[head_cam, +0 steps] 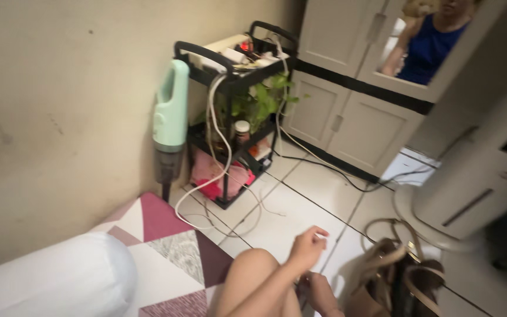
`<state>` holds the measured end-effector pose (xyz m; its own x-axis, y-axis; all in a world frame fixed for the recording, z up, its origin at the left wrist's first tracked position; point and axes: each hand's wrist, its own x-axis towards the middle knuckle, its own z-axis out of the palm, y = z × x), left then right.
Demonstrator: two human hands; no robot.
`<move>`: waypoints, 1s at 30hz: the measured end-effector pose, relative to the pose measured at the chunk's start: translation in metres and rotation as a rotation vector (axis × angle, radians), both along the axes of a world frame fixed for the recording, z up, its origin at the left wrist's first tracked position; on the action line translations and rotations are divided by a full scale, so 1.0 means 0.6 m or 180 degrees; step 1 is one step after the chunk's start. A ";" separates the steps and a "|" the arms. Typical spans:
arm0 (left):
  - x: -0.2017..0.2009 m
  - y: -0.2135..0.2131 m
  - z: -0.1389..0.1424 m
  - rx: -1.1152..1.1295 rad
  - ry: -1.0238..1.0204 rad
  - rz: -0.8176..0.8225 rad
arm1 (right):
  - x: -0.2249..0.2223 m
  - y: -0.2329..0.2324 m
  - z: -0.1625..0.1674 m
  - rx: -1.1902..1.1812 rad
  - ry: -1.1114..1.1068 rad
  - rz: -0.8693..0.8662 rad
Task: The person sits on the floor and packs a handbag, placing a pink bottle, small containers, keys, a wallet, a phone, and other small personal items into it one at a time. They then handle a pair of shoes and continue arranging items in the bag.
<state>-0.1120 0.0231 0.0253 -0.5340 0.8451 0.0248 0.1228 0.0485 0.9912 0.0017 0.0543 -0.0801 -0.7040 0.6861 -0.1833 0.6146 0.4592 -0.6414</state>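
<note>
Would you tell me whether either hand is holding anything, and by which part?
Nothing visibly held: the upper hand hangs with fingers curled, empty; the lower hand is partly hidden, so it cannot be told.

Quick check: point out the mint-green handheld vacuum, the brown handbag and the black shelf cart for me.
Mint-green handheld vacuum [170,114]: head view, middle of its green body.
Brown handbag [395,276]: head view, top edge near the straps.
Black shelf cart [202,54]: head view, near top handle bar.

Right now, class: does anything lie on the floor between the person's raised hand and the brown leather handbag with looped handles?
Nothing visible does. The raised hand hangs over bare white floor tiles, and the brown leather handbag stands to its side with only tile between. The thin white cable lies farther off, towards the black wire shelf rack.
</note>
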 end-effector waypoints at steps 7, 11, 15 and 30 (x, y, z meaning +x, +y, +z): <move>0.028 -0.024 0.068 0.0739 0.0387 0.0048 | -0.022 0.082 0.036 0.1162 0.2157 0.0697; 0.014 -0.037 0.094 0.0899 0.0646 0.1043 | -0.116 0.173 0.120 0.0147 0.1070 -0.0369; -0.048 -0.024 0.068 0.0971 0.1160 0.2470 | -0.337 0.233 0.167 0.0442 0.1366 0.0231; -0.138 0.056 -0.074 0.0172 0.0891 0.3665 | -0.655 0.275 0.070 0.1455 0.1284 0.0846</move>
<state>-0.1948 0.0568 -0.0194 -0.9497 -0.1352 0.2826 0.2471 0.2312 0.9410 -0.3913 0.2194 -0.0382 -0.8124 0.4257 0.3984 0.1953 0.8425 -0.5020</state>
